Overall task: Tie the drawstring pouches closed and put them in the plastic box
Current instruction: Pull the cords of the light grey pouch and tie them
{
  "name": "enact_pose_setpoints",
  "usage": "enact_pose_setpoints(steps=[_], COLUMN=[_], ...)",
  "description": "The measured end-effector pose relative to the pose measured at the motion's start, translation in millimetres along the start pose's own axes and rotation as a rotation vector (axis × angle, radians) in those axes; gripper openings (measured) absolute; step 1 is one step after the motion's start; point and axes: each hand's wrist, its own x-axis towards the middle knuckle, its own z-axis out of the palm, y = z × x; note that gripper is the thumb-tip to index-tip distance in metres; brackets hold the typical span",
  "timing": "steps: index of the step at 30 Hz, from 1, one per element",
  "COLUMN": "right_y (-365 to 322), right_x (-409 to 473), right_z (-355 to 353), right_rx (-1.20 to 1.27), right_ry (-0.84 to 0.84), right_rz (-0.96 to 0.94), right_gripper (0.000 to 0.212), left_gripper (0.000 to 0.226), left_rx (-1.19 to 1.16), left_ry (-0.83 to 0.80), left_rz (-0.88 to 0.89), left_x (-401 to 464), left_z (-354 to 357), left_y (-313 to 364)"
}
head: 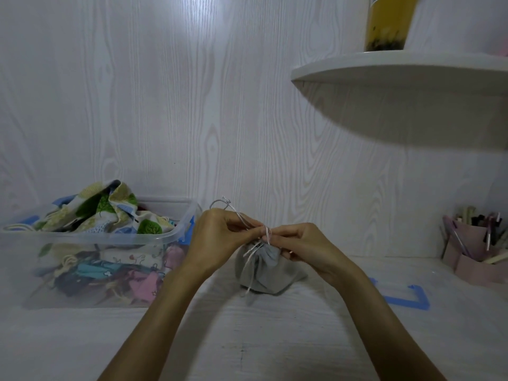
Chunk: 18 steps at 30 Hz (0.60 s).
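1. White wood-grain table (pixel 275 339), wall behind; grey pouch (pixel 264 273) sits at centre, mouth gathered.
2. Left hand (pixel 217 240) and right hand (pixel 302 246) each pinch the drawstring (pixel 248 253) above it.
3. Plastic box (pixel 90 237) of pouches at left; blue tape (pixel 406 296), pen holder (pixel 472 251) at right.

Grey pouch (pixel 264 270) sits on white table (pixel 247 339), mouth gathered, just right of plastic box (pixel 90 237). Left hand (pixel 220 240) and right hand (pixel 305 246) meet above pouch, fingers curled, pinching pale drawstring (pixel 248 253); cord loop rises above left hand, loose ends hang down pouch front. Box holds heap of patterned pouches (pixel 110 213), leaf-print one on top. Blue tape marks (pixel 406 298) on table right of pouch. Pink pen holder (pixel 472 248) far right of box; curved shelf (pixel 398 75) high above pouch.
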Motion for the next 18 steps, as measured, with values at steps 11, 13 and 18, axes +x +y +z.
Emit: enact_pose_setpoints(steps=[11,13,18], right_y=[24.9,24.9,-0.8], right_x=[6.9,5.2,1.6], right_z=[-34.8,-44.5,-34.5], right_rx=[-0.737,-0.773,-0.622], right_ry=[0.502,0.323,0.091], right_rz=[-0.056,0.115,-0.163], right_gripper=[0.024,0.049,0.05], left_gripper=[0.009,0.007,0.01], left_rx=[0.028,0.043,0.049], left_ry=[-0.076,-0.084,-0.113], left_rz=[-0.055,-0.046,-0.03], left_x=[3.0,3.6,5.1], left_z=[2.0,2.2,5.5], left_y=[-3.8,-6.0,-7.1])
